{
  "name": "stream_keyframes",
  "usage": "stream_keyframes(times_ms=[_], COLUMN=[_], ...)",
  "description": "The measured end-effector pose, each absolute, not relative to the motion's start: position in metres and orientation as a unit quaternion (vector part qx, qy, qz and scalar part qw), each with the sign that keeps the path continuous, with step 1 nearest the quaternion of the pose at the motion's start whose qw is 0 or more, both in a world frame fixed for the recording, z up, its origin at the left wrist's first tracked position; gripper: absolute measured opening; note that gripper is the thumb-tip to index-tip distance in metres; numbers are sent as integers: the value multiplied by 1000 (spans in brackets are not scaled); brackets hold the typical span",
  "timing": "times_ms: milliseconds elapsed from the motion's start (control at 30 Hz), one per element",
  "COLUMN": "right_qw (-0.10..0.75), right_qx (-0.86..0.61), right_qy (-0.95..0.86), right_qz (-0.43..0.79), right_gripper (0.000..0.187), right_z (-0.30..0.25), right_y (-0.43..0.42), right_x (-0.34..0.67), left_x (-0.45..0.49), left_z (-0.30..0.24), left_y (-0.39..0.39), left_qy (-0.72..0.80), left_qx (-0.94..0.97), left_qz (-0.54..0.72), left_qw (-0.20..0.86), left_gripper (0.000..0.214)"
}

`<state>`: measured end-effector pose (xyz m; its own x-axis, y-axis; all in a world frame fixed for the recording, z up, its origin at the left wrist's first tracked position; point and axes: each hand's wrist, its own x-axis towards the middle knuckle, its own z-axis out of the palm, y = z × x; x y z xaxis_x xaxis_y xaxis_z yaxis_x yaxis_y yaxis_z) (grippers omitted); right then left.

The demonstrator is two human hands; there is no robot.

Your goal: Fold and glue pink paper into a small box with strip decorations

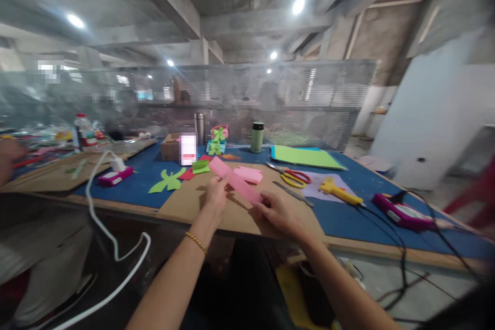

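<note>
A strip of pink paper (242, 186) is stretched at a slant between my two hands, above a brown cardboard sheet (232, 216). My left hand (217, 193) pinches its lower edge near the middle. At the strip's right end, my right hand (276, 210) grips the corner between thumb and fingers. Behind the strip lies another pink piece (250, 175). Green cut-out paper (167, 180), a red piece (186, 173) and a small green piece (200, 167) rest to the left.
Scissors (292, 177), a metal blade (296, 194) and a yellow glue gun (342, 192) lie to the right. Green sheets (305, 157) are stacked behind them. A green bottle (257, 137) and a decorated paper basket (217, 140) stand at the back. A white cable (89, 201) hangs at left.
</note>
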<state>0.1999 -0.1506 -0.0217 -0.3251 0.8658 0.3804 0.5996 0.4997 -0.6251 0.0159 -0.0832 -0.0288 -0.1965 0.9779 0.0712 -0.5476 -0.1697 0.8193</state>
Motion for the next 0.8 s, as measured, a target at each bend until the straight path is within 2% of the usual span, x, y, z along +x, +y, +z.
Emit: stream_keyframes(times_ms=[100, 167, 233, 300, 433, 667, 800], right_qw=[302, 274, 211, 189, 129, 59, 41], right_qx=[-474, -520, -614, -647, -666, -702, -717], right_qy=[-812, -805, -758, -732, -727, -706, -695], right_qz=[154, 86, -60, -100, -105, -67, -22], right_gripper=[13, 23, 29, 32, 24, 34, 33], right_z=[-12, 0, 13, 23, 21, 9, 12], right_y=[-160, -154, -138, -115, -66, -19, -3], right_x=[224, 248, 272, 291, 298, 289, 294], left_x=[11, 10, 12, 14, 18, 19, 20], left_z=[-35, -38, -39, -39, -39, -42, -40], left_y=[-82, -83, -85, -87, -90, -86, -86], left_qy=[329, 326, 324, 321, 315, 320, 320], left_qx=[314, 330, 356, 382, 410, 415, 419], left_qz=[693, 674, 646, 621, 604, 608, 608], left_qw=[559, 575, 592, 604, 606, 596, 593], left_gripper=[25, 28, 33, 38, 43, 44, 43])
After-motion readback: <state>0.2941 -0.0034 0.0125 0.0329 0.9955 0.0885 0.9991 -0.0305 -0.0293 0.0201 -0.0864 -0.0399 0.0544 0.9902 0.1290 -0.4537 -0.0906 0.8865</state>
